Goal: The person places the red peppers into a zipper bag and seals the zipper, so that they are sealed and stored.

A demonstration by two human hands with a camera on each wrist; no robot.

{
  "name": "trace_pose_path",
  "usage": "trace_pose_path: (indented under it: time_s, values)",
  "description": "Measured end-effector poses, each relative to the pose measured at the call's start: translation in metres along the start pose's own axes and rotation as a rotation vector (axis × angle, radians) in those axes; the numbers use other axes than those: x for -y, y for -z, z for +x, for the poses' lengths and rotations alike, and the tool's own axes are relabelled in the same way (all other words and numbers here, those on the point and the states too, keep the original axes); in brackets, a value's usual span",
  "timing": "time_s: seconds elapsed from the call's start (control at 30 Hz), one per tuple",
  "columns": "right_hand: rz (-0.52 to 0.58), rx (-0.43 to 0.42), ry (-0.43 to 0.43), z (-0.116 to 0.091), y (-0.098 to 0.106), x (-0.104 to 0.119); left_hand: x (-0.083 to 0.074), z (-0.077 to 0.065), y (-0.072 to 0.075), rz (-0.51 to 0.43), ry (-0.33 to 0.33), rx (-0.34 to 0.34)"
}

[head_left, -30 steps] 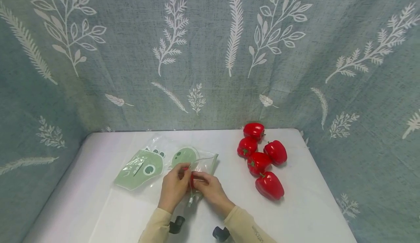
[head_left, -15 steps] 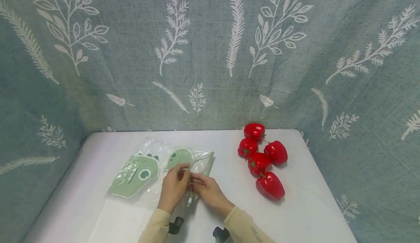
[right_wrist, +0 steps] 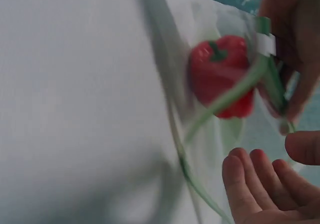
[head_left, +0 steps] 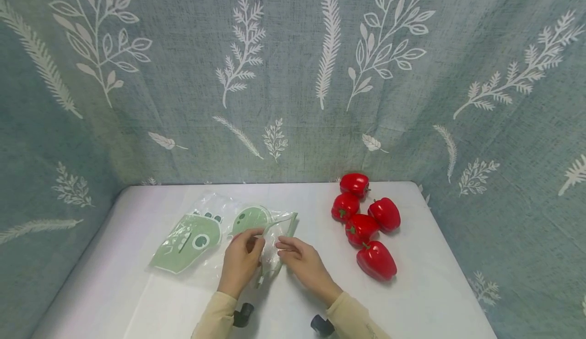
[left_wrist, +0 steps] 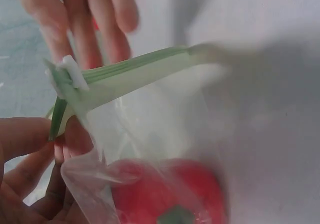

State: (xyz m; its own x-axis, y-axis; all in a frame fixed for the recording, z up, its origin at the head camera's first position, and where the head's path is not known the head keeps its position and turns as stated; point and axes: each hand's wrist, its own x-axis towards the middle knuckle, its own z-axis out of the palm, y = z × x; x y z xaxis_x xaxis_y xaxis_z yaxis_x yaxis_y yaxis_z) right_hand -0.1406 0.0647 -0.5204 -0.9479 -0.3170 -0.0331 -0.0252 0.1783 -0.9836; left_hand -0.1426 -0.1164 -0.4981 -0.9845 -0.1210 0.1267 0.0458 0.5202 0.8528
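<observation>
A clear zip bag (head_left: 187, 245) with green cartoon prints lies on the table, its green-edged mouth toward the right. My left hand (head_left: 240, 262) pinches one side of the mouth between thumb and fingers, holding it apart. Near that grip, a white slider (left_wrist: 75, 73) sits on the green zip strip (left_wrist: 140, 62). Inside the bag rests a red bell pepper (right_wrist: 220, 79), seen through the film in both wrist views and mostly hidden by the left hand in the head view. My right hand (head_left: 305, 265) is just right of the mouth, fingers extended and holding nothing.
Several red bell peppers (head_left: 377, 261) are grouped on the right side of the white table (head_left: 439, 278). A patterned grey-green curtain (head_left: 293, 89) surrounds the table at the back and sides. A black wrist camera (head_left: 322, 325) shows below the right sleeve.
The red pepper, at the right fingers a second ago, is now inside the bag. My right hand has let go and drawn back rightward. The bag has shifted slightly left.
</observation>
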Motion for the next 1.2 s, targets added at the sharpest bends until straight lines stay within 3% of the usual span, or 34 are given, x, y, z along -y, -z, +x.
trace_pose_path:
  time_s: [0.3,0.53,1.2]
  values:
    - [-0.187,-0.080,0.016,-0.023,0.038,0.021,0.002,0.001,0.003,0.052,-0.020,-0.003]
    - [-0.240,-0.182,0.080,-0.037,0.062,0.033,0.002,0.002,0.003,0.082,-0.065,-0.035]
    - [-0.523,-0.354,0.156,-0.065,0.113,0.034,0.003,0.002,0.004,0.029,-0.006,-0.010]
